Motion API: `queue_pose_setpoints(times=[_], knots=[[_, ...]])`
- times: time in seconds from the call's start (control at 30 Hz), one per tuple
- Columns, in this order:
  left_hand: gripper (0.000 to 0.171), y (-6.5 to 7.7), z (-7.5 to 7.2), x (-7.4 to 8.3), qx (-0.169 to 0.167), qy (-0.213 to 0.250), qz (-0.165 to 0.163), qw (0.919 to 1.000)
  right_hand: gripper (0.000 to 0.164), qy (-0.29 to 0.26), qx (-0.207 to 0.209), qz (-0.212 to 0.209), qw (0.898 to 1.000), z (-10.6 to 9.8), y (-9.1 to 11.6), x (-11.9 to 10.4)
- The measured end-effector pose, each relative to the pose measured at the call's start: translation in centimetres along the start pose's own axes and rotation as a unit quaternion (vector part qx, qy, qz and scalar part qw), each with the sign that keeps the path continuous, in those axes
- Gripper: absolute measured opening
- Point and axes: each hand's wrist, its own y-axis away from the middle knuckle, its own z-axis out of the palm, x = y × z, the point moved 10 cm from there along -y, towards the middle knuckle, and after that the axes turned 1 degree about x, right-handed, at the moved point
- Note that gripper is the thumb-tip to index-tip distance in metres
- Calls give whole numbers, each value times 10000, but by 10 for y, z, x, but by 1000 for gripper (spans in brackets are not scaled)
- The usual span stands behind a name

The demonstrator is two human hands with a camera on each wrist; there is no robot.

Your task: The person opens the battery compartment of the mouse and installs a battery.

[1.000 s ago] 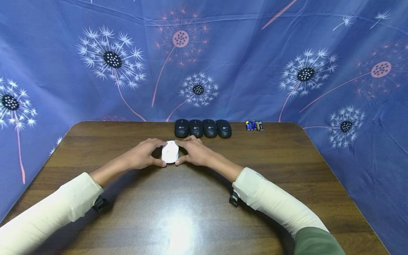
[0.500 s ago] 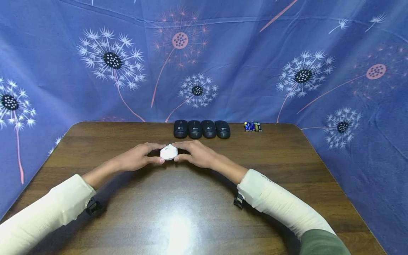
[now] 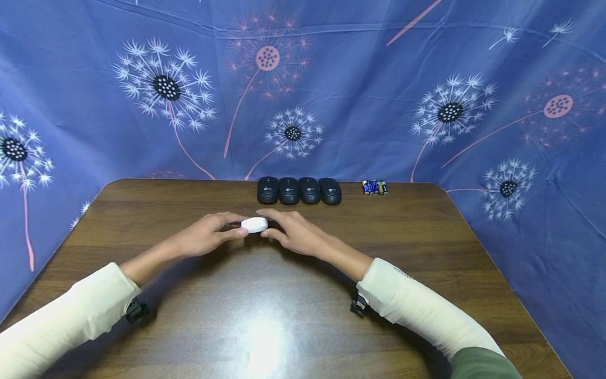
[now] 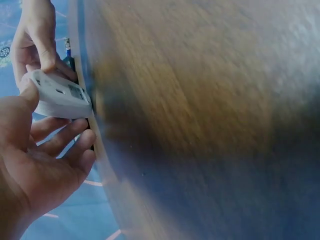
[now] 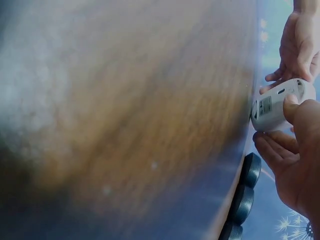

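A white computer mouse [image 3: 254, 225] is between my two hands near the back of the table. Its edge faces the head view; both wrist views show its underside, with a pale label and a small dark sensor slot. My left hand [image 3: 205, 234] grips the mouse's left end between thumb and fingers. On the opposite end, my right hand [image 3: 298, 231] holds it with thumb [image 5: 291, 107] against the underside. The right index finger reaches above the mouse in the head view. The other fingers of the left hand [image 4: 50, 150] spread below the mouse in the left wrist view.
Several black computer mice [image 3: 299, 191] stand in a row along the table's back edge, just beyond the hands. To their right lies a row of several small batteries [image 3: 375, 187]. A blue dandelion-print cloth [image 3: 355, 95] hangs behind the wooden table [image 3: 402, 237].
The white mouse has tipped from showing its broad round face to showing a narrow edge. Both hands have turned it between them, the right hand shifting slightly right.
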Motion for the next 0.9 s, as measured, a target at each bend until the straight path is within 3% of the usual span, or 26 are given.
queue_pose_setpoints(times=[0.27, 0.4, 0.5, 0.73, 0.9], knots=[[41, 0, 0, 5, 273, 244, -95, 9993, 40, -500, 153, 300, 9982, -2, 6, 1], [38, 0, 0, 8, 457, 450, -150, 9978, 38, -1008, 194, 655, 9926, -5, 10, 4], [36, -1, 2, 11, 513, 869, -155, 9948, 38, -1430, 183, 905, 9854, -6, 14, 7], [55, 1, 12, 22, 420, 2061, 117, 9776, 37, -2337, -33, 1261, 9641, 0, 22, 10], [66, 5, 15, 27, 440, 2734, 344, 9603, 34, -2724, -172, 1234, 9541, 2, 24, 3]])
